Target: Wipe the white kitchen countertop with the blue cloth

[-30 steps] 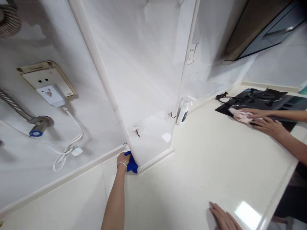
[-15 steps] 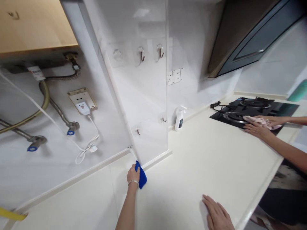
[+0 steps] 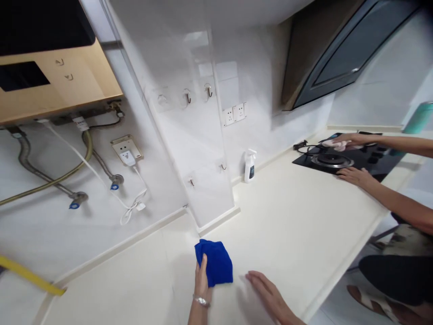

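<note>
A folded blue cloth (image 3: 218, 264) is gripped by my left hand (image 3: 202, 280), thumb on top and the other fingers hidden behind it. The cloth is near the corner of the wall pillar, above the pale countertop (image 3: 287, 221). To the right of the cloth is my right hand (image 3: 267, 293), fingers stretched out and holding nothing, over the counter. A silver bracelet (image 3: 201, 300) circles my left wrist.
A white spray bottle (image 3: 249, 167) stands against the back wall. At the right, a co-worker's hand (image 3: 352, 140) holds a pale pink cloth on the black gas hob (image 3: 333, 160). A yellow hose (image 3: 30, 275) enters the counter at left. Hooks (image 3: 187, 97) line the pillar.
My left hand has drawn the blue cloth back from the pillar corner, and more of it shows. My right hand has come left towards it. The co-worker's cloth has moved farther back on the hob.
</note>
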Motion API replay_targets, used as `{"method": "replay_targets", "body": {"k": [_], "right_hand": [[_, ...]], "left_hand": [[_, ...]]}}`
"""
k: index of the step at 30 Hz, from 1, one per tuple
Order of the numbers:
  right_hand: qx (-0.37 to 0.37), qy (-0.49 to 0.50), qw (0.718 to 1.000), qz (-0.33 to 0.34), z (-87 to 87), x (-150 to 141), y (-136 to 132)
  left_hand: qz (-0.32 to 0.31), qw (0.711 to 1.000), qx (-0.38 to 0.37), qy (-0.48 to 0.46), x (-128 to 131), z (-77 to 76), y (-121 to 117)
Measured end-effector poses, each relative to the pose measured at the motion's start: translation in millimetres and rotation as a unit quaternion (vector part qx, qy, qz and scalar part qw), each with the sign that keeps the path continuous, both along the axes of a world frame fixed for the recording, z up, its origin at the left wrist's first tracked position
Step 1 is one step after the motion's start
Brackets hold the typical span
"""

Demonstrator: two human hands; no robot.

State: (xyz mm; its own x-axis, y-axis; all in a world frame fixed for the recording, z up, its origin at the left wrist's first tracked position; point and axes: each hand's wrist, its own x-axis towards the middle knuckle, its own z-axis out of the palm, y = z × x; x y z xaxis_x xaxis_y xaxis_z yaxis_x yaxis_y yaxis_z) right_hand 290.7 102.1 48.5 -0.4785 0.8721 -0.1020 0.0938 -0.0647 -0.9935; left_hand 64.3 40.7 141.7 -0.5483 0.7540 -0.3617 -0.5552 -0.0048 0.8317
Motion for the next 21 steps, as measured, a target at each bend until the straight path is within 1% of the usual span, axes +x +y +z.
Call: {"method": "replay_targets", "body": {"k": [1, 2, 3, 4, 5, 6, 7, 9, 10, 11, 12, 13, 14, 15, 17, 19, 21], "right_hand": [[-0.105, 0.071, 0.991, 0.044, 16.3, -12, -6], [-0.193, 0.122, 0.969, 0.092, 31.4, -23, -11], [-0.254, 0.161, 0.944, 0.138, 44.0, -31, -14], [-0.294, 0.187, 0.921, 0.172, 53.0, -37, -16], [-0.312, 0.199, 0.91, 0.188, 58.0, -42, -17], [-0.314, 0.202, 0.909, 0.185, 58.9, -44, -17], [-0.306, 0.198, 0.917, 0.164, 56.3, -46, -15], [-0.259, 0.176, 0.945, 0.097, 44.6, -46, -8], [-0.207, 0.145, 0.965, 0.07, 37.9, -44, -1], [-0.138, 0.1, 0.984, 0.052, 32.2, -41, 7], [-0.061, 0.047, 0.996, 0.043, 28.2, -38, 18], [0.015, -0.004, 0.999, 0.04, 26.5, -34, 30], [0.077, -0.049, 0.995, 0.044, 27.2, -30, 43], [0.119, -0.079, 0.988, 0.054, 30.0, -26, 57], [0.165, -0.106, 0.976, 0.091, 40.3, -20, 84], [0.213, -0.137, 0.956, 0.145, 53.0, -17, 107], [0.263, -0.174, 0.929, 0.193, 64.3, -20, 127]], "left_hand": [[0.006, 1.0, 0.008, -0.029, 7, 1.1, -7], [0.004, 0.999, 0.006, -0.043, 15, 0.3, -14], [-0.003, 0.999, 0.0, -0.053, 22, -2.3, -22], [-0.013, 0.998, -0.01, -0.059, 29, -6.6, -28], [-0.026, 0.998, -0.019, -0.056, 35, -12.3, -35], [-0.039, 0.998, -0.027, -0.045, 40, -18.7, -40], [-0.054, 0.998, -0.033, -0.028, 44, -25.0, -45], [-0.094, 0.995, -0.043, 0.001, 47, -35.7, -52], [-0.117, 0.992, -0.047, 0.017, 45, -39.5, -56], [-0.135, 0.988, -0.052, 0.046, 42, -42.1, -60], [-0.143, 0.984, -0.06, 0.093, 36, -43.8, -64], [-0.138, 0.974, -0.076, 0.16, 28, -45.0, -70], [-0.117, 0.958, -0.098, 0.243, 18, -46.0, -76], [-0.085, 0.932, -0.124, 0.33, 7, -47.0, -84], [-0.019, 0.864, -0.181, 0.47, -15, -49.5, -101], [0.034, 0.807, -0.237, 0.54, -34, -52.7, -119], [0.092, 0.77, -0.307, 0.552, -45, -56.4, -135]]}}
